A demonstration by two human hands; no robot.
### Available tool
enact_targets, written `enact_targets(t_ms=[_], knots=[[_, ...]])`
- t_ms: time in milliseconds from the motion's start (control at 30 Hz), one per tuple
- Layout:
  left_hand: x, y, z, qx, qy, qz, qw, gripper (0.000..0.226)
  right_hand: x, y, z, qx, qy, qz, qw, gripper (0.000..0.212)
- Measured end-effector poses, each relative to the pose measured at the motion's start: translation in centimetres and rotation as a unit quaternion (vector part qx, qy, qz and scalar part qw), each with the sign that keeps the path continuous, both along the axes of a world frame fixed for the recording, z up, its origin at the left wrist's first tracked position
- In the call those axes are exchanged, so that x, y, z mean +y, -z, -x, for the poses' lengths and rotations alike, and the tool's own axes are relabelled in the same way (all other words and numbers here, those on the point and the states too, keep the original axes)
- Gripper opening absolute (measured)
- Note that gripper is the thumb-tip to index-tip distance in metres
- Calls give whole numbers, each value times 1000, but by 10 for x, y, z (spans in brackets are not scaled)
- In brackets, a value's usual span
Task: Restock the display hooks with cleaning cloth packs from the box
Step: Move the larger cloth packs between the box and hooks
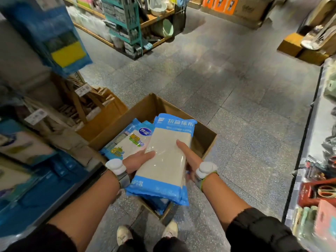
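I hold a long cleaning cloth pack [164,160], beige with light-blue ends, flat above the open cardboard box [145,108] on the floor. My left hand [138,160] grips its left edge, thumb on top. On its right edge sits my right hand [188,155], also with the thumb on top. More packs lie in the box, among them one with a blue-and-green label [127,140]. Another blue pack [160,202] shows under the held one. Hanging packs with a yellow sponge [67,53] are blurred at the upper left.
Shelving with blue and white packaged goods [36,179] lines the left. A brown box of wooden-handled items [101,113] stands beside the cardboard box. A shelf edge with colourful goods [316,197] runs along the right. Grey tiled floor [227,88] stretches ahead toward a display rack [127,24].
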State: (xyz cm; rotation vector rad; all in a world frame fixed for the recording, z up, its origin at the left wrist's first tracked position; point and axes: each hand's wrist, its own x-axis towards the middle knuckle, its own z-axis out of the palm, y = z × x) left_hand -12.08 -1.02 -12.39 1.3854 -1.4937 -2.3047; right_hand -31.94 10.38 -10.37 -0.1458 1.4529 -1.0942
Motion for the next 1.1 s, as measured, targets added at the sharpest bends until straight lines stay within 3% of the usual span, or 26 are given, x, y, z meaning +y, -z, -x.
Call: enact_targets(t_ms=[100, 167, 300, 400, 600, 733, 867, 1000, 1100], knots=[[-1, -13, -27, 10, -39, 31, 999, 94, -19, -20, -18, 18, -50, 35, 998, 64], [-5, -9, -54, 35, -67, 33, 997, 105, -31, -30, -32, 35, -68, 71, 994, 53], [9, -57, -85, 56, -122, 5, 991, 93, -45, -46, -61, 22, -110, 105, 988, 51], [16, -82, -129, 63, -198, -35, 978, 51, -50, -68, -100, 14, -137, 112, 984, 42], [19, -108, -219, 121, -289, -21, 949, 78, -47, -95, -186, -28, -192, 111, 975, 38], [30, -128, -272, 118, -327, -3, 938, 64, -42, -102, -241, -48, -229, 94, 968, 35], [49, -133, -353, 111, -395, 16, 912, 68, -37, -112, -319, -49, -280, 89, 954, 44], [65, -144, -404, 66, -438, 65, 894, 88, -43, -128, -375, -25, -293, 143, 945, 37], [72, -143, -450, 68, -473, 62, 876, 83, -57, -144, -424, 0, -295, 192, 936, 46]])
